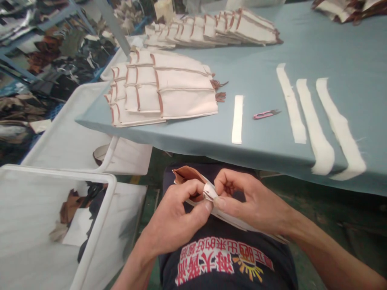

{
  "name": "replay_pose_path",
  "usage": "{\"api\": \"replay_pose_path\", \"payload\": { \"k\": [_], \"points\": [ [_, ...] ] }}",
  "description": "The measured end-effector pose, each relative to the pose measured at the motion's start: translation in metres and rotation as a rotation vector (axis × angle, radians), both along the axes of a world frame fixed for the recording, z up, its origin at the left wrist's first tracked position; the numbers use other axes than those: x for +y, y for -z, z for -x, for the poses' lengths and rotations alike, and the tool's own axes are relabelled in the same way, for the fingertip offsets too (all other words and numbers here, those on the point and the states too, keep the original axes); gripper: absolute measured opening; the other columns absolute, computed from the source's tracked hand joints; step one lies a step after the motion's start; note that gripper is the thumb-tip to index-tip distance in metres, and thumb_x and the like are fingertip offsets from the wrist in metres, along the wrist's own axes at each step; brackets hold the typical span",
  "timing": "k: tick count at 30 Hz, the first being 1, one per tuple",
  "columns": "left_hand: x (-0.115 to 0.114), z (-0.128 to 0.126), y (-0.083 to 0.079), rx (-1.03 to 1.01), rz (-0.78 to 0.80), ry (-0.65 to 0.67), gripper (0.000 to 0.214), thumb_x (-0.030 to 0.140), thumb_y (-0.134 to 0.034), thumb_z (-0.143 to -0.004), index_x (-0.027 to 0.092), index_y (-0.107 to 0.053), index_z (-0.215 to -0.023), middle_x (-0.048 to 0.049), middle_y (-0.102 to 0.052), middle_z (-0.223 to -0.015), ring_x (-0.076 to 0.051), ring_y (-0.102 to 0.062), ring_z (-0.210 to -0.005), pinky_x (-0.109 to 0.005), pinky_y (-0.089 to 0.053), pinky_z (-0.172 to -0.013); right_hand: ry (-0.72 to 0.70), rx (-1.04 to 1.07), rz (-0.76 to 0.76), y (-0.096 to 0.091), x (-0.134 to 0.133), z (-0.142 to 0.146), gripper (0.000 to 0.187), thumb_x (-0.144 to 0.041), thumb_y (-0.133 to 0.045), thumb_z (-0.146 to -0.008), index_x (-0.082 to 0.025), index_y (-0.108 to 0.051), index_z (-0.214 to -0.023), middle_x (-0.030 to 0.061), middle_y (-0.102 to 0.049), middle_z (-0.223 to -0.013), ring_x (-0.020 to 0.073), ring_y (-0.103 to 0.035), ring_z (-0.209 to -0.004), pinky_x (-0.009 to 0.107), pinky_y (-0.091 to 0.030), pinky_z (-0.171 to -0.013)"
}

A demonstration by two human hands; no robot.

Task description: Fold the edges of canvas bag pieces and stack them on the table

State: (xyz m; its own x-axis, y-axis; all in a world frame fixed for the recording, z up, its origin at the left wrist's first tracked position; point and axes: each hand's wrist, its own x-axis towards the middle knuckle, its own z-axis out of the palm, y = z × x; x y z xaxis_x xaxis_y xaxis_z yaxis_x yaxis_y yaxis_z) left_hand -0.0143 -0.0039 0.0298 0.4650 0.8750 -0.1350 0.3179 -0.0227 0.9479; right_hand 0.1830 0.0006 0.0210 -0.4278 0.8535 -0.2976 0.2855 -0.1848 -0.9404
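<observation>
Over my lap lies a cream fabric piece (231, 218) with brown lining showing at one end. My left hand (178, 213) pinches a folded bit of its edge between thumb and forefinger. Close against it, my right hand (255, 197) has its thumb and curled fingers on the same fold. Part of the fabric is hidden behind the hands. On the table beyond sit pink-handled thread snips (263, 115) and a short cream strip (237, 119).
Stacks of cream pieces with brown edging (187, 86) lie at the blue table's left end, with another row (211, 30) behind. Several longer cream strips (314, 129) lie at right, some over the edge. White bins (110, 189) with scraps stand at lower left.
</observation>
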Motion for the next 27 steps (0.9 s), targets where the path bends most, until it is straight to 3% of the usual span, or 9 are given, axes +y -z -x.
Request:
{"api": "replay_pose_path", "payload": {
  "k": [3,7,11,16,21,27],
  "points": [
    [0.001,0.002,0.004,-0.086,0.043,0.034,0.012,0.016,-0.058,-0.088,0.016,-0.065,-0.078,0.0016,-0.066,-0.077,-0.012,-0.056,-0.071,-0.023,-0.042,-0.068,-0.06,0.055,0.093,0.0,0.002,-0.003,0.019,-0.034,-0.063,-0.082,-0.02,-0.052,-0.076,-0.0039,-0.051,-0.071,0.0116,-0.044,-0.064,0.025,-0.035,-0.057],
    [0.003,0.006,0.01,-0.131,0.049,0.088,0.017,0.021,-0.055,-0.093,0.015,-0.067,-0.083,-0.0014,-0.07,-0.084,-0.015,-0.06,-0.079,-0.025,-0.045,-0.074,-0.067,0.243,0.229,0.008,0.001,-0.006,0.036,-0.05,-0.07,-0.082,-0.02,-0.05,-0.078,-0.0065,-0.045,-0.066,0.0092,-0.036,-0.059,0.023,-0.03,-0.053],
    [0.006,0.006,0.015,-0.155,0.029,0.112,0.023,0.023,-0.052,-0.096,0.015,-0.067,-0.081,-0.0005,-0.067,-0.078,-0.013,-0.057,-0.072,-0.024,-0.044,-0.07,-0.054,0.298,0.256,0.016,-0.003,-0.004,0.046,-0.059,-0.072,-0.082,-0.02,-0.049,-0.077,-0.0063,-0.045,-0.065,0.0088,-0.036,-0.058,0.022,-0.029,-0.052],
    [0.005,0.003,0.019,-0.206,0.035,0.086,0.022,0.024,-0.054,-0.095,0.015,-0.066,-0.08,-0.0002,-0.066,-0.077,-0.012,-0.056,-0.071,-0.023,-0.042,-0.068,0.01,0.11,0.096,0.012,-0.007,-0.002,0.036,-0.048,-0.063,-0.091,-0.02,-0.047,-0.075,-0.0056,-0.044,-0.067,0.0096,-0.038,-0.06,0.023,-0.03,-0.053],
    [0.002,-0.004,0.023,-0.175,0.071,-0.004,0.025,0.033,-0.069,-0.087,0.015,-0.063,-0.072,0.0002,-0.061,-0.075,-0.012,-0.051,-0.069,-0.025,-0.039,-0.065,0.029,-0.057,-0.107,0.012,-0.015,0.0,0.02,-0.031,-0.057,-0.093,-0.02,-0.052,-0.077,-0.0043,-0.052,-0.067,0.0109,-0.044,-0.061,0.025,-0.033,-0.055],
    [0.001,-0.005,0.024,-0.097,0.069,-0.005,0.026,0.032,-0.063,-0.093,0.014,-0.066,-0.075,-0.0024,-0.062,-0.077,-0.014,-0.052,-0.073,-0.027,-0.04,-0.069,0.095,-0.16,-0.192,0.015,-0.021,-0.001,0.017,-0.027,-0.055,-0.094,-0.021,-0.053,-0.079,-0.0045,-0.055,-0.067,0.0112,-0.048,-0.059,0.025,-0.033,-0.054]
  ]
}}
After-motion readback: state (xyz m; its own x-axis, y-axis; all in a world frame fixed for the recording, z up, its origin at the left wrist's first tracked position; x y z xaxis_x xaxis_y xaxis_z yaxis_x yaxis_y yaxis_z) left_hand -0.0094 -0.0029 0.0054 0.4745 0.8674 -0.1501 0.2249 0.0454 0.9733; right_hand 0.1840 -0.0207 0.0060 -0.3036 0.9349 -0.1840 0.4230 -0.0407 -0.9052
